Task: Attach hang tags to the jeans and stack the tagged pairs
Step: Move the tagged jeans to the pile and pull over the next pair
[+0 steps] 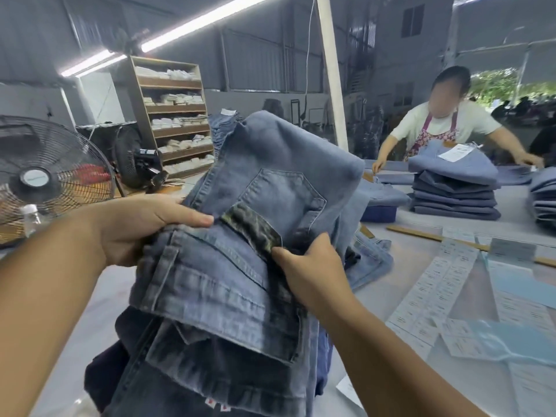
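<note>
now | left hand (144,227) grips folded faded denim jeans (240,266) | right hand (307,272) pinches mottled waistband patch (252,228)

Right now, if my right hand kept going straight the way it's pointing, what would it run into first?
Your right hand points up and left along the jeans that both hands hold. Its fingers already touch the leopard-print patch, so it would meet that first, then likely the back pocket.

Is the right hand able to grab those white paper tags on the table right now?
Probably not yet. The right hand is busy pinching the jeans. The paper tags lie uncovered on the table beside it, so once it lets go, nothing seems to block the way.
</note>
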Demonstrator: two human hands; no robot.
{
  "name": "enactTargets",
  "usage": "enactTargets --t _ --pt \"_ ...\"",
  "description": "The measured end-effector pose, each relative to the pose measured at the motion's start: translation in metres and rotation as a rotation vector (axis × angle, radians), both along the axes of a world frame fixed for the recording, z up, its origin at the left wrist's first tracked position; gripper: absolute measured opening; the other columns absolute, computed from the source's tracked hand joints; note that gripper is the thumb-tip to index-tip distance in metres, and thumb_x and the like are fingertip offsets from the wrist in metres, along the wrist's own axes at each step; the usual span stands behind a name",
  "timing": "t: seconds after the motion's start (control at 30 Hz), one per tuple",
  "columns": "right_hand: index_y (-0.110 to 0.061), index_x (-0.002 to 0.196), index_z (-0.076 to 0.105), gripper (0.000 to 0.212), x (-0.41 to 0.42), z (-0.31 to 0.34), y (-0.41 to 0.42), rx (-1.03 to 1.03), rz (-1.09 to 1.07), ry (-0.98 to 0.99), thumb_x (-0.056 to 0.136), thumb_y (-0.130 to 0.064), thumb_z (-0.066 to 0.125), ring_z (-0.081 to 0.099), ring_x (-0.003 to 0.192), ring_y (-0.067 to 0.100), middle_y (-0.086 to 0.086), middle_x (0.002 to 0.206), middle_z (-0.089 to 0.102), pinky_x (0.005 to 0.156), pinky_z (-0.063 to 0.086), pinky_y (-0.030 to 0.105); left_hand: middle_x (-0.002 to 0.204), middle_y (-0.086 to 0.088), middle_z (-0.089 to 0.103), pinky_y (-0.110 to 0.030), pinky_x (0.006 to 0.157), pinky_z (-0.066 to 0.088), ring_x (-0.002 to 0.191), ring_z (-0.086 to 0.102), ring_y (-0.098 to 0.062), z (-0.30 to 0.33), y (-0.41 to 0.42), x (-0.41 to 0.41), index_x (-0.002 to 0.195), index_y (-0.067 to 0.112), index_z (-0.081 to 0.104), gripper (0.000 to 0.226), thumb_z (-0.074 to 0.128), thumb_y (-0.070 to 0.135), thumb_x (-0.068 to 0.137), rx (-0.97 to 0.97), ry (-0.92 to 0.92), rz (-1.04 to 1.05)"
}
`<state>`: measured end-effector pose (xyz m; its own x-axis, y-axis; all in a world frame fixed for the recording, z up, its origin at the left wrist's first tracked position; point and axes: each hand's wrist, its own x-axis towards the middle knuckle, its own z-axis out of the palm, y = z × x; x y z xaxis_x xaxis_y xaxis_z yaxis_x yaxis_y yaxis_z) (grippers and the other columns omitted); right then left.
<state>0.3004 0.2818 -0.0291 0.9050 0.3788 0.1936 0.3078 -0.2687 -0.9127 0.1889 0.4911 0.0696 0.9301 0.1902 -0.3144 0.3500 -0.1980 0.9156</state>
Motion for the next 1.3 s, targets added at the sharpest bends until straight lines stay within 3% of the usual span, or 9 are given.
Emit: enactTargets --t 0.1,0.33,0.47,0.6,0.73,0.83,0.93,1.07,1.3 --pt "-0.02 0.099 0.037 0.04 -0.002 0.005 -0.009 0.053 -0.017 0.055 0.08 -0.034 0.07 0.053 0.075 0.006 -0.003 0.094 0.054 0.046 0.034 0.013 0.118 -0.028 0.067 -0.052 0.091 0.055 0.1 0.069 -0.04 -0.011 0.0 -0.003 0.121 0.001 0.064 0.056 0.085 0.018 0.071 0.042 0.205 0.066" --pt "-0.007 0.135 0.032 0.067 -0.024 -0.017 -0.009 -0.113 -0.129 -0.009 0.082 -0.033 0.064 0.039 0.122 0.031 0.009 0.129 0.037 0.104 0.039 0.043 0.114 -0.004 0.074 -0.045 0.101 0.049 0.105 0.071 -0.026 -0.034 -0.012 0.001 0.121 0.025 0.068 0.084 0.088 0.064 0.049 0.343 0.311 0.078" --pt "-0.013 0.114 0.041 0.041 -0.022 -0.019 -0.007 0.01 -0.156 -0.004 0.081 -0.022 0.065 0.055 0.103 0.027 0.006 0.111 0.057 0.085 0.048 0.036 0.108 -0.011 0.075 -0.047 0.099 0.051 0.101 0.071 -0.032 -0.038 -0.026 0.01 0.111 0.018 0.073 0.067 0.088 0.048 0.053 0.316 0.308 0.042" --pt "-0.021 0.1 0.041 0.03 -0.024 -0.019 -0.003 0.099 -0.15 0.012 0.08 -0.018 0.062 0.057 0.081 0.02 -0.003 0.086 0.057 0.068 0.045 0.032 0.086 -0.005 0.069 -0.032 0.077 0.052 0.085 0.066 -0.024 -0.046 -0.035 0.028 0.058 0.021 0.076 0.018 0.08 0.038 0.058 0.62 0.242 0.168" --pt "-0.022 0.106 0.045 0.029 -0.024 -0.017 0.005 0.283 -0.142 0.055 0.084 -0.017 0.062 0.055 0.064 0.004 -0.003 0.081 0.058 0.051 0.04 0.012 0.088 -0.009 0.071 -0.031 0.071 0.054 0.079 0.066 -0.023 -0.041 -0.013 0.036 0.086 0.007 0.072 0.039 0.079 0.029 0.054 0.63 0.245 0.24" --pt "-0.021 0.11 0.045 0.03 -0.031 -0.005 0.02 0.418 -0.154 0.048 0.087 -0.016 0.064 0.061 0.089 0.019 0.004 0.099 0.062 0.079 0.051 0.027 0.083 -0.002 0.066 -0.023 0.055 0.041 0.069 0.06 -0.013 -0.026 0.001 0.045 0.081 0.009 0.066 0.015 0.075 0.021 0.075 0.732 0.197 0.286" --pt "-0.023 0.109 0.042 0.029 -0.031 0.013 0.036 0.51 -0.162 -0.023 0.09 -0.017 0.063 0.059 0.098 0.03 0.008 0.104 0.059 0.089 0.051 0.044 0.092 -0.007 0.062 -0.028 0.065 0.045 0.074 0.059 -0.019 0.011 0.012 0.061 0.09 0.008 0.058 0.037 0.078 0.034 0.072 0.89 0.11 0.365" --pt "-0.03 0.104 0.034 0.033 -0.017 0.012 0.039 0.425 -0.227 -0.042 0.088 -0.015 0.059 0.057 0.102 0.023 -0.001 0.108 0.056 0.091 0.049 0.036 0.089 -0.012 0.07 -0.038 0.063 0.058 0.069 0.064 -0.029 0.021 0.008 0.065 0.095 0.011 0.064 0.077 0.076 0.042 0.027 0.75 0.304 0.299" --pt "-0.02 0.136 0.033 0.057 -0.016 -0.025 0.019 0.174 -0.183 -0.035 0.088 -0.034 0.061 0.043 0.127 0.017 -0.003 0.137 0.045 0.107 0.04 0.035 0.103 -0.01 0.07 -0.042 0.089 0.056 0.094 0.068 -0.029 -0.018 0.003 0.058 0.093 0.018 0.069 0.073 0.079 0.053 0.029 0.881 0.383 0.185"
